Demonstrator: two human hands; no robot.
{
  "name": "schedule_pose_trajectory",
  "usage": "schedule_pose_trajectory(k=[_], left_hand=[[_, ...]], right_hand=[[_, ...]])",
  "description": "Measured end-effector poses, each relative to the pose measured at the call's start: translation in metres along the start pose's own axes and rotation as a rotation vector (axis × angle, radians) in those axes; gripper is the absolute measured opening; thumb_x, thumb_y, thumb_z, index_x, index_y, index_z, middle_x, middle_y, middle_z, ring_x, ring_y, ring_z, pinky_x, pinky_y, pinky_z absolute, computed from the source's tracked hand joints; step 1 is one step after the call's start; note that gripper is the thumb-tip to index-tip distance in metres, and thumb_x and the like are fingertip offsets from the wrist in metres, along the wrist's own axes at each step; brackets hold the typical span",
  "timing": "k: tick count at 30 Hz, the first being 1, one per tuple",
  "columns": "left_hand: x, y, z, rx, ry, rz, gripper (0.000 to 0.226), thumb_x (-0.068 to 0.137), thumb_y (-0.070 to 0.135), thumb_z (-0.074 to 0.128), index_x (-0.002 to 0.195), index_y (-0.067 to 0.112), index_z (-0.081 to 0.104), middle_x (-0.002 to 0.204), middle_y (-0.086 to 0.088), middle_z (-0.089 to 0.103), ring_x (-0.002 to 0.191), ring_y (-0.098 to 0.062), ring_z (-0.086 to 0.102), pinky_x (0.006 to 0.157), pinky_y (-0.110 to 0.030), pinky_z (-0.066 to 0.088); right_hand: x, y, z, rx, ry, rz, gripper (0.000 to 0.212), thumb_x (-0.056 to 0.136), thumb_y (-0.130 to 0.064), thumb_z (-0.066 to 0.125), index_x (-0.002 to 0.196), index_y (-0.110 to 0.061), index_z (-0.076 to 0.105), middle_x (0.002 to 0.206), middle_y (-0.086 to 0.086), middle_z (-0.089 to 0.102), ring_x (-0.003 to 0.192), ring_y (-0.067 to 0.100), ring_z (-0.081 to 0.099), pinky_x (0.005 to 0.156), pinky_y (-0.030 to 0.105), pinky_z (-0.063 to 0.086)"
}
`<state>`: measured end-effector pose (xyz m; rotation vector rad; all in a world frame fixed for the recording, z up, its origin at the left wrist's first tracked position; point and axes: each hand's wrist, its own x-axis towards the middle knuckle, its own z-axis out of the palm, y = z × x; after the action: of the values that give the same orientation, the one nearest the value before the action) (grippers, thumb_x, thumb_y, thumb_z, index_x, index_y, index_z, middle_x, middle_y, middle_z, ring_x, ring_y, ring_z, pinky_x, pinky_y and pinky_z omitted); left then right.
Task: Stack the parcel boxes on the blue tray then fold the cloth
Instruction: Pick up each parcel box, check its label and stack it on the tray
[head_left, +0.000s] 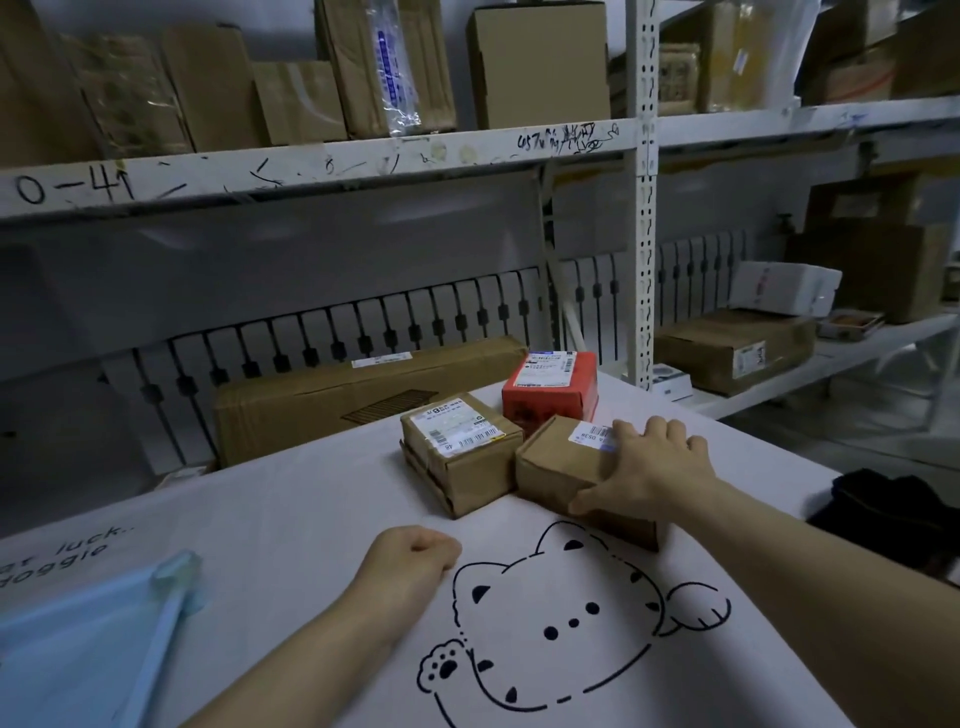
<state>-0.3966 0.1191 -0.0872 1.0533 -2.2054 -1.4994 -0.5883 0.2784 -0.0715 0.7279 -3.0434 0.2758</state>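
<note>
**Small cartons to lift, a soft cloth to come later**

At the near left the blue tray (67, 639) lies on the worktop (291, 499) with nothing on it, its corner just beside the printed lettering; it looks like thin, light plastic. The left hand (415, 553) rests on the worktop as a closed fist, gripping nothing.

Further in stand three parcels, touching one another. The taped brown parcel box (460, 449), left of the group, looks stiff and probably light; its glossy tape may be slippery, so opposite side faces seem the best hold. Behind sits the red parcel box (550, 389) with a white label on top.

The right hand (652, 470) is spread over the plain brown parcel box (558, 467), fingers across the labelled top and thumb pressed on the near side; that clamp should do for a rigid carton.

At the far right edge lies the dark cloth (883, 512), bunched, soft and limp; corners will be the places to pinch.
</note>
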Motion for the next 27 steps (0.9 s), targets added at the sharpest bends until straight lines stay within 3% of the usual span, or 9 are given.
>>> schedule_pose_trajectory(k=[4, 9, 13, 15, 18, 21, 23, 25, 27], left_hand=[[-0.003, -0.005, -0.001, -0.062, 0.026, -0.020, 0.016, 0.092, 0.012, 0.060, 0.085, 0.000, 0.068, 0.073, -0.011, 0.058, 0.068, -0.022, 0.051, 0.068, -0.029, 0.045], [-0.025, 0.002, -0.004, -0.379, -0.016, -0.173, 0.019, 0.095, 0.013, 0.060, 0.090, -0.004, 0.055, 0.083, -0.018, 0.056, 0.059, -0.024, 0.049, 0.049, -0.025, 0.046], [-0.050, 0.011, -0.018, -0.410, -0.117, -0.266, 0.055, 0.086, 0.043, 0.069, 0.113, -0.003, 0.056, 0.102, -0.026, 0.068, 0.082, -0.037, 0.070, 0.067, -0.041, 0.061], [-0.065, 0.015, -0.029, -0.445, -0.188, -0.245, 0.052, 0.082, 0.046, 0.071, 0.114, 0.006, 0.063, 0.101, -0.020, 0.073, 0.090, -0.036, 0.071, 0.073, -0.045, 0.060], [-0.084, 0.015, -0.053, -0.530, -0.178, -0.158, 0.038, 0.084, 0.032, 0.072, 0.111, 0.006, 0.067, 0.096, -0.016, 0.076, 0.093, -0.034, 0.072, 0.084, -0.046, 0.058], [-0.101, 0.012, -0.086, -0.529, -0.096, -0.070, 0.026, 0.084, 0.016, 0.070, 0.106, 0.004, 0.068, 0.094, -0.016, 0.075, 0.084, -0.028, 0.072, 0.063, -0.034, 0.059], [-0.114, 0.007, -0.107, -0.555, -0.062, -0.038, 0.022, 0.084, 0.008, 0.066, 0.105, 0.003, 0.068, 0.098, -0.021, 0.073, 0.082, -0.028, 0.068, 0.061, -0.032, 0.057], [-0.124, 0.002, -0.122, -0.573, -0.066, -0.014, 0.026, 0.084, 0.006, 0.062, 0.109, 0.000, 0.067, 0.108, -0.025, 0.070, 0.086, -0.031, 0.067, 0.073, -0.038, 0.057], [-0.134, -0.002, -0.132, -0.554, -0.071, 0.009, 0.030, 0.084, 0.006, 0.062, 0.113, 0.001, 0.066, 0.110, -0.024, 0.070, 0.094, -0.034, 0.067, 0.086, -0.045, 0.055]], right_hand=[[-0.021, -0.010, -0.002, -0.020, -0.014, -0.012, 0.100, 0.062, -0.077, 0.063, 0.140, -0.022, 0.033, 0.138, 0.009, 0.040, 0.131, 0.029, 0.034, 0.106, 0.043, 0.030], [-0.064, -0.033, -0.008, -0.037, -0.080, -0.069, 0.099, 0.062, -0.077, 0.062, 0.139, -0.019, 0.036, 0.136, 0.007, 0.046, 0.128, 0.027, 0.041, 0.102, 0.040, 0.035], [-0.101, -0.063, -0.014, 0.168, -0.125, -0.142, 0.100, 0.057, -0.075, 0.061, 0.137, -0.020, 0.038, 0.128, 0.004, 0.048, 0.121, 0.024, 0.045, 0.097, 0.037, 0.044], [-0.119, -0.079, -0.016, 0.281, -0.099, -0.212, 0.099, 0.055, -0.075, 0.061, 0.135, -0.021, 0.039, 0.123, 0.002, 0.048, 0.117, 0.023, 0.046, 0.096, 0.038, 0.045], [-0.140, -0.096, -0.016, 0.519, -0.097, -0.365, 0.094, 0.050, -0.084, 0.064, 0.124, -0.029, 0.046, 0.118, -0.005, 0.051, 0.110, 0.015, 0.050, 0.092, 0.036, 0.049], [-0.157, -0.104, -0.030, 0.894, -0.160, -0.420, 0.057, 0.073, -0.065, 0.071, 0.117, -0.032, 0.056, 0.110, -0.014, 0.063, 0.097, 0.004, 0.062, 0.084, 0.025, 0.054], [-0.164, -0.107, -0.039, 0.986, -0.221, -0.403, 0.040, 0.083, -0.057, 0.067, 0.112, -0.032, 0.056, 0.108, -0.015, 0.062, 0.095, 0.001, 0.061, 0.078, 0.018, 0.049], [-0.169, -0.110, -0.043, 0.996, -0.331, -0.392, 0.050, 0.079, -0.058, 0.072, 0.117, -0.029, 0.056, 0.111, -0.011, 0.064, 0.099, 0.005, 0.063, 0.082, 0.022, 0.051], [-0.176, -0.117, -0.043, 1.016, -0.445, -0.380, 0.063, 0.071, -0.057, 0.077, 0.120, -0.020, 0.063, 0.112, 0.001, 0.072, 0.100, 0.019, 0.069, 0.095, 0.044, 0.054]])
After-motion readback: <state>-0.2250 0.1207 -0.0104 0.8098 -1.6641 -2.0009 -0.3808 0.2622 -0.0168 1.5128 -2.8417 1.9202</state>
